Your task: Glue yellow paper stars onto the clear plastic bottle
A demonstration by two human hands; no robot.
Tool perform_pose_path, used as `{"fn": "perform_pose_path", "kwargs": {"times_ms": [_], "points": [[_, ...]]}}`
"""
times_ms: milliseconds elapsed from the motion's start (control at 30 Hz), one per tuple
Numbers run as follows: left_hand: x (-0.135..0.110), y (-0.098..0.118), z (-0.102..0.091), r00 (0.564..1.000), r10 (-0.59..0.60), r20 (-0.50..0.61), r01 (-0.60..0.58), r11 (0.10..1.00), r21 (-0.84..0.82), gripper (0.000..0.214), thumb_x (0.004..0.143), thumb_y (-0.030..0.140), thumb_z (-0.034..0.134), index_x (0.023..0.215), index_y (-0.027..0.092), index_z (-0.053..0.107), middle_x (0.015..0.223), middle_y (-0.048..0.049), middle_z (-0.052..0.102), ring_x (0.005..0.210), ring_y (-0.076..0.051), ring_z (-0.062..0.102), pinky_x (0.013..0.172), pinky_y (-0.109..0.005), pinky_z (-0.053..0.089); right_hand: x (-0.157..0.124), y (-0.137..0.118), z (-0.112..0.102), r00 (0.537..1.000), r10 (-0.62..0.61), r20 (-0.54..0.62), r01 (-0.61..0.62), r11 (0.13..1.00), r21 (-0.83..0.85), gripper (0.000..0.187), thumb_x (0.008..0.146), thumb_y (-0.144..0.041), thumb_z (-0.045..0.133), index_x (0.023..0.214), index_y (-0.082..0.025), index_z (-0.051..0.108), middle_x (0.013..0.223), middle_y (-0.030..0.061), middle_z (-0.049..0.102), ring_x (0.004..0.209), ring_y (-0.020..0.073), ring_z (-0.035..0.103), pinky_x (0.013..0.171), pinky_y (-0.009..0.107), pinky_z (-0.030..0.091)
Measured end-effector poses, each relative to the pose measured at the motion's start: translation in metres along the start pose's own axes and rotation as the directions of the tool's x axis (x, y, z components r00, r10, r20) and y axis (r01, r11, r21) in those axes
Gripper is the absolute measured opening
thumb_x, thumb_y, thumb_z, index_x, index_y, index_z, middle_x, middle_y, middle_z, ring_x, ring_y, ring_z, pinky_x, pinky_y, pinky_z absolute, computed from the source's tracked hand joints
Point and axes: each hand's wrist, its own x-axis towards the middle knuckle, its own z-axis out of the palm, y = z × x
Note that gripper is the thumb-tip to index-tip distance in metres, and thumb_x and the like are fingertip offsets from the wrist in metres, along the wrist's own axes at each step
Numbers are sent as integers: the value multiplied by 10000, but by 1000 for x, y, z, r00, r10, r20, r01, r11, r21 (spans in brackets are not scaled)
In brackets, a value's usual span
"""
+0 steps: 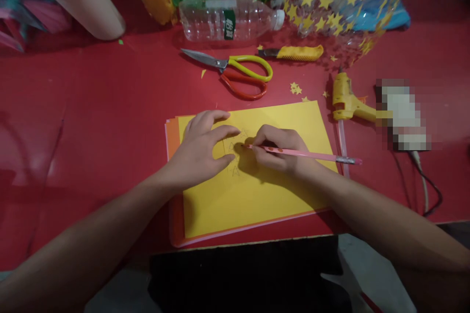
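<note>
A stack of coloured paper with a yellow sheet (253,195) on top lies on the red table (91,107). My left hand (201,149) rests on the sheet's upper left with its fingers spread and arched, pinning a small yellow shape that I cannot make out clearly. Just right of it, my right hand (279,149) is closed around a pink pencil (316,155). The pencil's tip touches the yellow sheet beside my left fingertips, where faint pencil lines show.
Yellow-and-red-handled scissors (238,71) and a yellow utility knife (297,52) lie beyond the paper. A yellow glue gun (348,102) with its cord lies to the right. Clear plastic bottles (227,19), one covered in yellow stars (326,0), line the back. Small cut stars are scattered nearby.
</note>
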Motion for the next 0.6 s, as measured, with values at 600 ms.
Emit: {"fn": "perform_pose_path", "kwargs": {"times_ms": [600], "points": [[0,-1,0,1000,-2,4,2,1000,-8,298,780,289,653,1074,241,641,1314,-77,489,1276,-299,426,1095,-508,342,0,5,-1,984,-32,-178,20,997,-69,178,672,-125,510,616,-226,375,482,-88,350,453,64,280,430,229,219]]}}
